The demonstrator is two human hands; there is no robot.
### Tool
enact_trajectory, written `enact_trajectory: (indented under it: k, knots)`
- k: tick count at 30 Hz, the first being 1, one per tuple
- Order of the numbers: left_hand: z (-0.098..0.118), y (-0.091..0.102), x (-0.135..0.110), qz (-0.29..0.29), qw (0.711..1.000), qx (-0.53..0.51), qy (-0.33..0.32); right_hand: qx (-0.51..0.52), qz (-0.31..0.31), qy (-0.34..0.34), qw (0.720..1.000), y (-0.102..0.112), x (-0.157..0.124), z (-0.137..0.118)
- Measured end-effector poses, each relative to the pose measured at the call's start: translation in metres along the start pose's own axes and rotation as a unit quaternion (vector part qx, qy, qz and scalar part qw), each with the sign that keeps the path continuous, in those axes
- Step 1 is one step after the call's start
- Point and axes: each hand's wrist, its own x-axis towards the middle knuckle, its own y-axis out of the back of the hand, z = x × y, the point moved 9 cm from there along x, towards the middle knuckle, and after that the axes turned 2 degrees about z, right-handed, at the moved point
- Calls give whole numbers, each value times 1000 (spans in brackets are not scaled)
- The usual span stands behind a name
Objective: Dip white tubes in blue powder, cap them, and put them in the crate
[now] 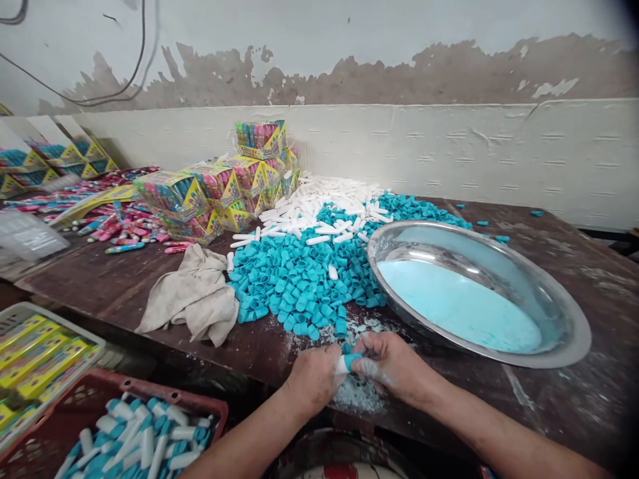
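My left hand and my right hand meet at the table's near edge, both closed on one small piece, a white tube with a blue cap. The left fingers pinch the white end, the right fingers the blue cap. Just beyond them lies a heap of blue caps, and behind it a heap of white tubes. A steel basin with pale blue powder stands tilted to the right of my hands. White dust covers the wood under my hands.
A crumpled beige cloth lies left of the caps. Colourful boxes are stacked at the back, loose pens beside them. A red crate of finished blue-and-white pieces and a tray of yellow boxes sit lower left.
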Motion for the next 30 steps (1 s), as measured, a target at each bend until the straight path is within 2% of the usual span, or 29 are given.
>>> enact_trajectory:
  k: [4,8,11,13,15,19,21,23,25,26,28,30]
  knots:
    - [2,0,4,-2,1000,0,11,-18,19,9,1000,1,6,-1]
    - [-9,13,5,17,999,2,29,-2,-38,20,999,7,12,-3]
    - [-30,29,0,55,996,11,68,-93,42,72,992,40,15,-3]
    - [-42,34,-5,65,994,18,88,-200,78,113,970,51,15,-1]
    - [-49,33,-10,63,993,11,98,-296,54,134,944,43,16,3]
    - [-49,29,-17,69,992,-22,106,-441,34,109,890,17,19,7]
    - [-48,29,-19,74,991,-30,107,-492,31,107,863,5,20,5]
    - [-48,29,-19,76,991,-30,107,-513,31,121,849,-5,19,1]
    - [-49,29,-20,73,992,-20,105,-502,33,128,855,-7,18,0]
    - [-49,28,-21,70,992,-11,101,-482,32,126,866,-6,17,1]
    - [-47,26,-22,60,994,8,89,-397,22,113,911,-1,15,4]
    - [-41,22,-22,45,997,22,67,-252,0,106,962,4,12,3]
